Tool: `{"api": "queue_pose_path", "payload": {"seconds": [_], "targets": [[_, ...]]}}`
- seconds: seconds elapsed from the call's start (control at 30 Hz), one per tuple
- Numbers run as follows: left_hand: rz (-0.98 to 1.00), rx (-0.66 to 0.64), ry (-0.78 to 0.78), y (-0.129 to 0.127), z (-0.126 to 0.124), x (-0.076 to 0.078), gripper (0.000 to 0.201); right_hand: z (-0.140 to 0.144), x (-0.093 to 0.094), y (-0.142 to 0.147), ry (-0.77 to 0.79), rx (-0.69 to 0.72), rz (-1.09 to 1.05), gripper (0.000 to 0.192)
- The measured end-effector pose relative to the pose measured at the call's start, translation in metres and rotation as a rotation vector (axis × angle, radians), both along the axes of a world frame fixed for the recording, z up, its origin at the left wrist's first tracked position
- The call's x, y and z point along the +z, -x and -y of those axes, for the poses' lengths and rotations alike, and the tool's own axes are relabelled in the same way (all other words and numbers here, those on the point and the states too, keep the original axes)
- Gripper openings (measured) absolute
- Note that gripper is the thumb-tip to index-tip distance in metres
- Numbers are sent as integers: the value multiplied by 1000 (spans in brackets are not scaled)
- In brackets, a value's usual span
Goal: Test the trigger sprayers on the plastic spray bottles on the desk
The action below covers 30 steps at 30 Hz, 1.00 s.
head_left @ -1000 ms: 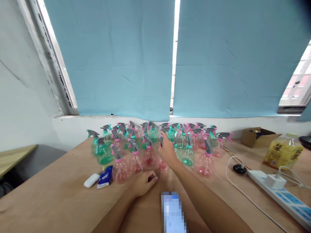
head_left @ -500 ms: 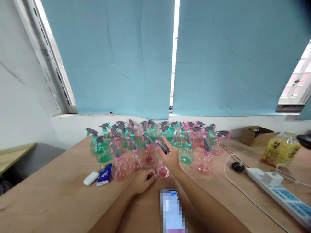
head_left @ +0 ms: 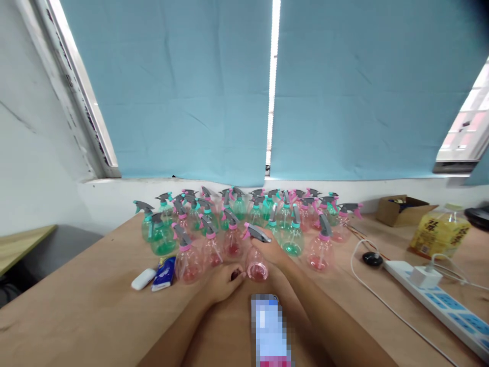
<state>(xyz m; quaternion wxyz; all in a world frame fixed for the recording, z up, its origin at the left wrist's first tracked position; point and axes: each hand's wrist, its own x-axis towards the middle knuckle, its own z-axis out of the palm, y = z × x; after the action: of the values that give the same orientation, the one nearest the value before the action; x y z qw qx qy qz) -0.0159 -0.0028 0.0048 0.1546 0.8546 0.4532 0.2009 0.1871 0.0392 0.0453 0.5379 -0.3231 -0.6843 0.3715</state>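
Head view: the right hand (head_left: pixel 269 248) closes its fingers round a tilted pink bottle (head_left: pixel 256 256) near its grey sprayer (head_left: pixel 259 233), base facing the camera. The left hand (head_left: pixel 225 282), loosely curled, lies just left; whether it holds anything, I cannot tell. Bottle: clear, bulbous plastic. Table (head_left: pixel 95 290): smooth, brown.

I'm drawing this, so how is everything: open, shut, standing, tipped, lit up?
Pink spray bottle: tipped, held in right hand
Left hand: loosely curled
Other spray bottles: standing upright
Window blinds: down, slim gap between them
Cardboard box: open
Phone: screen lit
Power strip: white plug in it
Blue packet, white oval item: lying flat
Yellow jug: standing upright
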Motion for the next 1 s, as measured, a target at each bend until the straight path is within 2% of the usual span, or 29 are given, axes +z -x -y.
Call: {"api": "queue_pose_path", "payload": {"seconds": [0.2, 0.37, 0.5, 0.67, 0.87, 1.0], "targets": [[21, -16, 1, -1, 0, 0, 31, 0, -6, -3, -99, 72, -124, 19], [7, -8, -10, 0, -3, -5, 33, 2, -7, -1, 13, 149, -184, 21], [-1, 6, -17, 1, -5, -10, 34, -1, -11, 2, 69, 109, -229, 13], [-18, 3, -13, 1, -2, -5, 33, -3, -13, 3, 72, 66, -230, 12], [-10, 1, -15, 1, -1, -3, 34, 1, -7, 2, 96, 133, -197, 24], [-12, -5, -20, 1, -2, -5, 34, 0, -10, 1, 81, 110, -220, 17]]}}
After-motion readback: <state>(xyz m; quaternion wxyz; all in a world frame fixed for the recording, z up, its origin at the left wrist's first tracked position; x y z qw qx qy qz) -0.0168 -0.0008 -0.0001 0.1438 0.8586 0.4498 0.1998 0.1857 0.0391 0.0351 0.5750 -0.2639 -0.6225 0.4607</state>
